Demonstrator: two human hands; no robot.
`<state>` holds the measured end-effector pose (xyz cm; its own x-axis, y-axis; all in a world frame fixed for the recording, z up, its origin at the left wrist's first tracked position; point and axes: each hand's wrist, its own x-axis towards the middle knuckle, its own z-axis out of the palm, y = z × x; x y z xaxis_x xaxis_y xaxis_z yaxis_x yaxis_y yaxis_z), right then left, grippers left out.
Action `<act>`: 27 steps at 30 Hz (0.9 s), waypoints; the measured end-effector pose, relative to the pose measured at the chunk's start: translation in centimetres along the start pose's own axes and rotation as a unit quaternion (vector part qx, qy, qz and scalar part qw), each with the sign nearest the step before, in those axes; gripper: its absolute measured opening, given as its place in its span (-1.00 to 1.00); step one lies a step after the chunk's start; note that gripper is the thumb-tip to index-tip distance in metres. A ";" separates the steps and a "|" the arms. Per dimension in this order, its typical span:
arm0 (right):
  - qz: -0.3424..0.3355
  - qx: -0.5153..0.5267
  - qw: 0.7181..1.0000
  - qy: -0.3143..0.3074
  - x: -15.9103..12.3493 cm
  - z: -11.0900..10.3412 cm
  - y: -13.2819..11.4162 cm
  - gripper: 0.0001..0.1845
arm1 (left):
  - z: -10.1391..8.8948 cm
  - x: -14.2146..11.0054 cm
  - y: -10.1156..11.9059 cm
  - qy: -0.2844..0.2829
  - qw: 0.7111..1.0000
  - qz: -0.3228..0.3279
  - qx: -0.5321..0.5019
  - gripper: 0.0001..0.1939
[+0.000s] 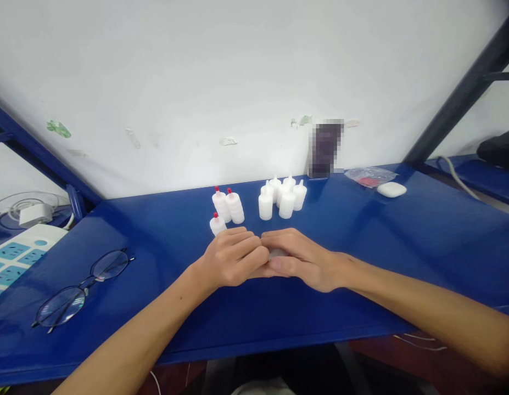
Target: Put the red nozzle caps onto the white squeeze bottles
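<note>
My left hand (236, 257) and my right hand (307, 260) meet above the blue table, their fingers closed round a small white squeeze bottle (278, 253). Most of that bottle is hidden by the fingers; a bit of red shows at its right end, under my right fingers. Just beyond my left hand stands a white bottle with a red cap (217, 224). Two more red-capped bottles (235, 208) are upright behind it. Farther back, to the right, several white bottles without red caps (286, 204) stand in a group with their nozzles up.
Black-framed glasses (110, 265) and a white power strip (52, 235) lie at the left. A clear plastic bag with red bits (370, 176) and a white rounded case (391, 190) are at the back right. A blurred dark phone-like object (326, 149) leans on the wall.
</note>
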<state>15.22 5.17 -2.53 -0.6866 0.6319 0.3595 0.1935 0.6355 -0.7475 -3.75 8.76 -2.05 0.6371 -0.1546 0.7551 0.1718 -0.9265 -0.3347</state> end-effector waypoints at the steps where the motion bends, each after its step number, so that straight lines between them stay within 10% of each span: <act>1: 0.003 0.001 1.000 -0.006 0.0 0.0 -0.1 -0.68 | 0.0 0.1 0.0 -0.007 1.000 0.003 -0.005 -0.59; 19: 0.050 -0.020 0.999 0.008 -0.1 -0.1 -0.4 -0.86 | -0.5 0.0 -0.5 -0.074 0.997 0.003 0.023 -0.60; 27: 0.097 -0.116 0.983 0.099 -0.3 -1.3 1.1 -0.82 | -4.9 -2.2 -5.4 -0.061 0.918 -0.385 0.073 -0.54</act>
<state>16.59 6.30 -2.74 -0.4746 0.8113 0.3415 0.4783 0.5634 -0.6737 -9.72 12.43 0.86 0.3623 0.5752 0.7334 0.6995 -0.6878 0.1939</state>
